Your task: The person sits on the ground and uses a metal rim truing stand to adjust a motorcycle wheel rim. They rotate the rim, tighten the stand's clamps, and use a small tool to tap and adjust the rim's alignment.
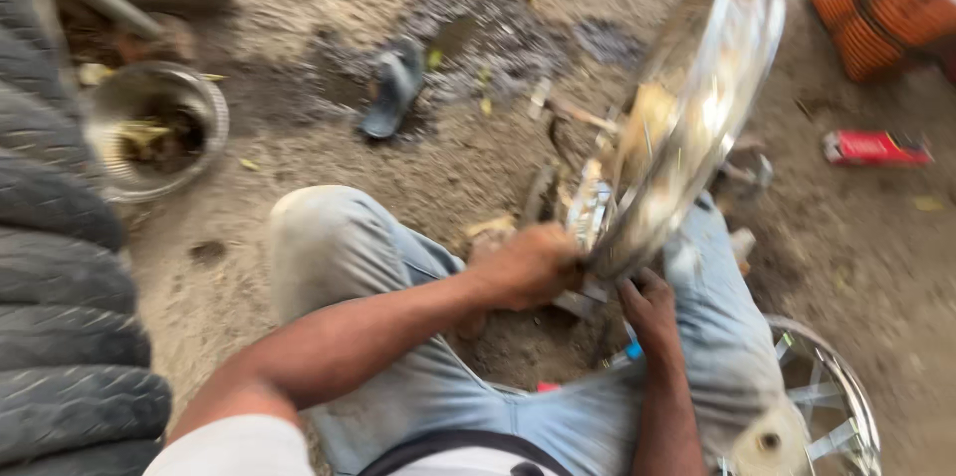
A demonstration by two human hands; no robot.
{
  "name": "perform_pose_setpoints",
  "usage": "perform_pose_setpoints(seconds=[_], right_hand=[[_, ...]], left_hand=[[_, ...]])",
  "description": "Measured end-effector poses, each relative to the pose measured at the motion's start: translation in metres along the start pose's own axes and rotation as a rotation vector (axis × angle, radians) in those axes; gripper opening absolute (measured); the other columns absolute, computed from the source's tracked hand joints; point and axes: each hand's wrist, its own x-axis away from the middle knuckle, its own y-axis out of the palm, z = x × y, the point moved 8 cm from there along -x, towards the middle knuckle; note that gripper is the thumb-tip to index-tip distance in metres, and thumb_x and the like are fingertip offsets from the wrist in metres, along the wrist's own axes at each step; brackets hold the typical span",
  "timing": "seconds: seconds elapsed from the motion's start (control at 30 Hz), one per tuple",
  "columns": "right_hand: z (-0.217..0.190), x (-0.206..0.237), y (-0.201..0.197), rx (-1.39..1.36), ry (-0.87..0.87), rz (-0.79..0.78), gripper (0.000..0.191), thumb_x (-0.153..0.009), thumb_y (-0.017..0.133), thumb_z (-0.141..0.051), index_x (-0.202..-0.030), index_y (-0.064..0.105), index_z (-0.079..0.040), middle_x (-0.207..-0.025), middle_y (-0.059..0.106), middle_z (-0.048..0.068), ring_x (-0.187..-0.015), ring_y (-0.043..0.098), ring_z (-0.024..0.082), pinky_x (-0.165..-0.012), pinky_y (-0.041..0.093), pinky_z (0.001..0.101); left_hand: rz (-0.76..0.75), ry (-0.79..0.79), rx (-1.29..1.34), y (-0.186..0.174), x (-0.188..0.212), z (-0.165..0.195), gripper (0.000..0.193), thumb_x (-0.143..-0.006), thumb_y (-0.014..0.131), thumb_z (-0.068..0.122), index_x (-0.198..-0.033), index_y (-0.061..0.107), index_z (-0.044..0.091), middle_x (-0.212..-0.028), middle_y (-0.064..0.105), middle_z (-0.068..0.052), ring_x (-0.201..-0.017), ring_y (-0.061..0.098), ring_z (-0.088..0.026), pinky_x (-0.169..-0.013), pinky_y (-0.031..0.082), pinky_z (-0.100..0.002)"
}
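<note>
Your left hand [528,265] clamps the lower edge of the chrome wheel rim [687,118], steadying it upright between your knees; your right hand [652,309] curls beneath that rim, its grip blurred. Stacked tyres [60,267] sit far left of the rim, a red packet [874,147] to its right.

Faded light-blue jeans, dusty knees; white top, seemingly short-sleeved; hands bare.

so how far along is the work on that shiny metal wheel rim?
Done: hard to tell, the frame is blurred. A second spoked chrome wheel lies flat by the right knee. In hand: the left hand grips the lower edge of the shiny metal wheel rim, held tilted on edge between the knees; the right hand touches just below it. Left: cannot be judged.
</note>
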Motion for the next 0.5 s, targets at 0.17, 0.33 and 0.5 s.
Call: perform_pose_setpoints(seconds=[0.17, 0.33, 0.5], right_hand=[[0.024, -0.007, -0.001, -0.053, -0.079, -0.041, 0.023, -0.09, 0.063, -0.02, -0.093, 0.07, 0.002, -0.069, 0.062, 0.01, -0.065, 0.055, 0.013, -0.06, 0.048, 0.0359], [0.052, -0.007, -0.004, -0.036, -0.192, -0.009, 0.03, -0.093, 0.077, -0.024, -0.085, 0.064, 0.003, -0.071, 0.055, 0.017, -0.063, 0.046, 0.018, -0.06, 0.044, 0.0398], [0.088, 0.004, -0.005, -0.134, -0.087, -0.033, 0.031, -0.096, 0.077, -0.026, -0.091, 0.065, 0.001, -0.069, 0.055, 0.012, -0.063, 0.048, 0.016, -0.057, 0.042, 0.0387]], left_hand=[[0.305, 0.153, 0.156, -0.045, -0.001, 0.025, 0.028, -0.091, 0.081, 0.021, -0.109, 0.067, 0.004, -0.103, 0.067, -0.016, -0.093, 0.068, -0.033, -0.082, 0.055, -0.04], [0.216, 0.135, 0.075, -0.028, -0.001, 0.021, 0.032, -0.086, 0.083, 0.01, -0.111, 0.064, 0.002, -0.107, 0.068, -0.015, -0.099, 0.07, -0.033, -0.086, 0.057, -0.04], [0.044, 0.005, 0.04, -0.001, 0.0, 0.02, 0.029, -0.089, 0.082, 0.005, -0.111, 0.063, 0.002, -0.1, 0.066, -0.011, -0.088, 0.071, -0.024, -0.08, 0.057, -0.035]])
